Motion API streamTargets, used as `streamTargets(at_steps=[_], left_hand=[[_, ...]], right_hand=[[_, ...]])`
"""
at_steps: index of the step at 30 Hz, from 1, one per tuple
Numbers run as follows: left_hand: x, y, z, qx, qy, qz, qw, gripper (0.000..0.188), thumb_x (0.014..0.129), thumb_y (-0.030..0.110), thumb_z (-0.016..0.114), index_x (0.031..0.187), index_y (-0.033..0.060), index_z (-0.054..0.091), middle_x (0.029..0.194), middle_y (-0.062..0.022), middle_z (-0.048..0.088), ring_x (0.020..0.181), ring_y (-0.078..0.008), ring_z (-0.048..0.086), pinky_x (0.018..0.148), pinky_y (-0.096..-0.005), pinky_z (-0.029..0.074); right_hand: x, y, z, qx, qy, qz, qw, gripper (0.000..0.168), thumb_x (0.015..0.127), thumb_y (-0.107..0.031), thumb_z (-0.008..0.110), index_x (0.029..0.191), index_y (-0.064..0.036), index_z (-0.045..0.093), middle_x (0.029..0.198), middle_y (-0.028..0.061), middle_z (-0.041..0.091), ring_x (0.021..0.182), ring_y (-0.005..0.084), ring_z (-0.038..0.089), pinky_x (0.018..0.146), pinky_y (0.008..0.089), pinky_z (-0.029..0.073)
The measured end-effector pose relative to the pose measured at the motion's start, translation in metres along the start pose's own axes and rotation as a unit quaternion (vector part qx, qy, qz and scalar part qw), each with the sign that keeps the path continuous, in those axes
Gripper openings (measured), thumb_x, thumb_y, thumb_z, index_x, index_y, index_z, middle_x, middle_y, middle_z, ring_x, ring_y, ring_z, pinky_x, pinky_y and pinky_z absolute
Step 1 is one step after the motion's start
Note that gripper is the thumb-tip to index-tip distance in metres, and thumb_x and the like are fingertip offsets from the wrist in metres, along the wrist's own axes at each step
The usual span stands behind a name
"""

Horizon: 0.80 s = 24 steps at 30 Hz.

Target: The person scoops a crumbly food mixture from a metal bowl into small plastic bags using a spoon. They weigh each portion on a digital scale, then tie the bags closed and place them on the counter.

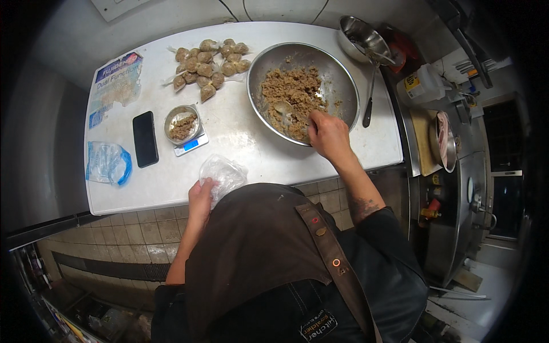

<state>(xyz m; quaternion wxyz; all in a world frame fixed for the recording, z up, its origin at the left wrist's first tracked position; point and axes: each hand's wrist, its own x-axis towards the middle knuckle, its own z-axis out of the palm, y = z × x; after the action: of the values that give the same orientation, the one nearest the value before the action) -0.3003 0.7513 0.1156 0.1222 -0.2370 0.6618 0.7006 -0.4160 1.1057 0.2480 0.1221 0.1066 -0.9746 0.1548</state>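
Note:
My right hand (329, 133) grips a metal spoon (284, 108) at the near rim of a large steel bowl (348, 81); the spoon's head lies in brown minced filling (291, 88). Beside the table's front edge, my left hand (202, 195) holds a clear plastic bag (222, 171). Between bowl and phone, a small round container (168, 121) with a little filling inside rests on a digital scale (191, 145) with a lit display. Several filled, rounded plastic bags (205, 69) form a cluster left of the big bowl.
A black smartphone (146, 139) and a blue-and-clear plastic bag (107, 163) lie at the left of the white table (150, 195). At the right are a ladle with a black handle (368, 112) and a smaller steel bowl (348, 40). A wall runs behind the table.

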Motion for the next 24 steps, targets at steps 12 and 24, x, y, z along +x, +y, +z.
streamTargets(at_steps=[12,24], left_hand=[[-0.004,0.01,0.004,-0.007,0.002,-0.007,1.0,0.026,0.102,0.028,0.058,0.1,0.0055,0.071,0.081,0.0027,0.065,0.061,-0.0047,0.046,0.056,-0.0228,0.038],[0.003,0.004,0.006,-0.047,0.009,-0.013,0.999,0.027,0.102,0.028,0.058,0.101,0.0046,0.071,0.081,0.003,0.064,0.06,-0.0041,0.045,0.055,-0.0226,0.037]], right_hand=[[0.0,0.012,-0.035,-0.041,0.009,-0.08,0.996,0.016,0.077,-0.003,0.066,0.093,-0.006,0.068,0.084,0.0142,0.065,0.079,0.0363,0.067,0.068,0.0482,0.055],[0.002,0.022,-0.009,-0.036,0.02,-0.053,0.998,0.015,0.081,-0.004,0.066,0.096,-0.006,0.069,0.084,0.0138,0.064,0.081,0.0356,0.067,0.072,0.0475,0.054]])
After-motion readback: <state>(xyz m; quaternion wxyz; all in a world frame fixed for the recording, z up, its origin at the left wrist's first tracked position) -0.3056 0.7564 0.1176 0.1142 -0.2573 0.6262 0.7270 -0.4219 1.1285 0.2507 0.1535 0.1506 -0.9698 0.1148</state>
